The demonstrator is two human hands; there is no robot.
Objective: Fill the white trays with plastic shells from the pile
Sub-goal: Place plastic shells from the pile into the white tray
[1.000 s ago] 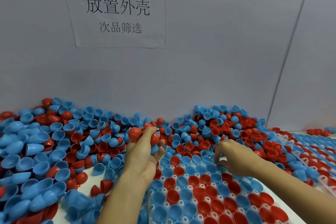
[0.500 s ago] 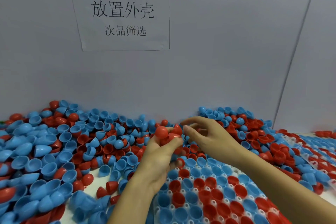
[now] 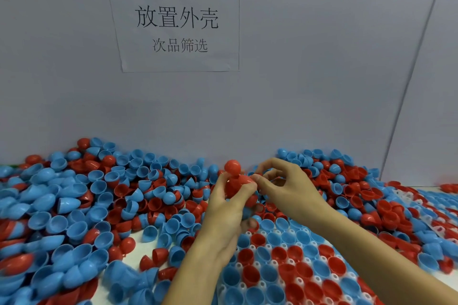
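Red and blue shells (image 3: 285,270) filled your near tray (image 3: 301,281), much pile (image 3: 99,195) remained; your left hand (image 3: 224,215) gripped red shells (image 3: 236,181), right hand (image 3: 285,186) pinching one.

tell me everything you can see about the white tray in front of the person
The white tray looks like moulded plastic, a grid of round cups with small holes between them. It lies flat at the bottom centre, running out of frame below. Nearly every visible cup holds a red or blue shell, open side up. The loose pile crowds its far and left edges, and both forearms pass above it. More tray shows at the right.
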